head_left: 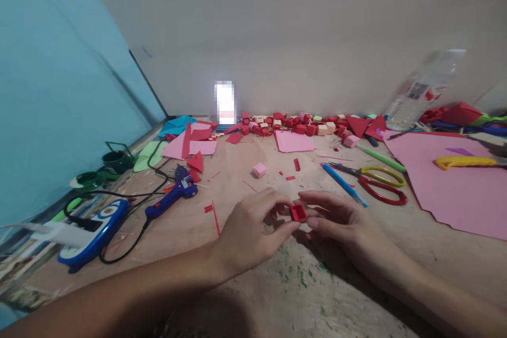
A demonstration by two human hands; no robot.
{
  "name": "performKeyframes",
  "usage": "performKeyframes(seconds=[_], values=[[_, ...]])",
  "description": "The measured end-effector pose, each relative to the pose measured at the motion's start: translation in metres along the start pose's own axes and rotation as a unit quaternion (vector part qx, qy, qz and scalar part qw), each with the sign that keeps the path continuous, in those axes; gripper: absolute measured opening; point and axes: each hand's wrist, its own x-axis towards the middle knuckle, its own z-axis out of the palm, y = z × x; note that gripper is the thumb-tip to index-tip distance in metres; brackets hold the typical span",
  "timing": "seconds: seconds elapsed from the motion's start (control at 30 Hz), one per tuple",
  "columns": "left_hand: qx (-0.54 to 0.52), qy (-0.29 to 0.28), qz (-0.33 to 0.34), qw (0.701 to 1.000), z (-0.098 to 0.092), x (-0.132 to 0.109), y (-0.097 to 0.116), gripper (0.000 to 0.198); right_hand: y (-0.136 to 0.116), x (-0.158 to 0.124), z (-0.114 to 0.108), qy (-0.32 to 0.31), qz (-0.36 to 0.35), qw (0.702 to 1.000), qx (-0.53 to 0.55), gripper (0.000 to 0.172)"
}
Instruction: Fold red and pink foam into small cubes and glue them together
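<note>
Between my two hands, a little above the table, is a small red paper box [298,213] with its hollow inside facing me. My left hand [259,224] pinches it from the left with thumb and fingers. From the right, the fingertips of my right hand [336,222] close on its other side. Beyond them a pink paper cube [259,170] sits on the wooden table, with a few red paper scraps [297,165] to its right.
A blue glue gun [172,195] and a blue power strip [95,232] with cords lie left. Scissors [382,185], a blue pen [344,185], pink paper sheets [455,185] and a yellow cutter [467,162] lie right. Small cubes [300,129], a lit phone [225,103] and a bottle [423,90] line the wall.
</note>
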Motion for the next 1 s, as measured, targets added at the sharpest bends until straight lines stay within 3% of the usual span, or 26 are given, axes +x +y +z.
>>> performKeyframes(seconds=[0.13,0.33,0.5,0.6,0.67,0.77,0.9,1.0], values=[[0.069,0.026,-0.078,0.994,0.0,0.007,-0.003,0.014,0.004,0.004,-0.004,0.067,-0.013,0.998,0.008,0.039],[0.147,-0.007,-0.096,0.984,0.004,0.006,-0.011,0.019,0.009,0.008,-0.008,0.045,0.006,0.999,-0.02,0.041],[0.137,0.029,-0.099,0.985,0.005,0.005,-0.011,0.038,0.008,0.006,-0.005,0.045,-0.014,0.998,-0.035,0.039],[0.156,0.059,-0.1,0.981,-0.006,0.013,-0.014,0.037,0.007,0.007,-0.005,0.039,-0.012,0.998,-0.046,0.039],[0.183,0.089,-0.107,0.973,-0.024,0.024,-0.022,0.029,0.006,0.008,-0.006,0.037,-0.011,0.997,-0.062,0.04],[0.236,0.123,-0.13,0.955,-0.066,0.045,-0.042,0.022,0.005,0.008,-0.006,0.029,-0.012,0.997,-0.076,0.04],[0.291,0.11,-0.185,0.932,-0.137,0.071,-0.077,0.031,0.003,0.006,-0.001,0.039,-0.018,0.997,-0.062,0.03],[0.305,0.105,-0.229,0.919,-0.179,0.084,-0.099,0.033,0.003,0.006,0.003,0.026,-0.019,0.996,-0.082,0.023]])
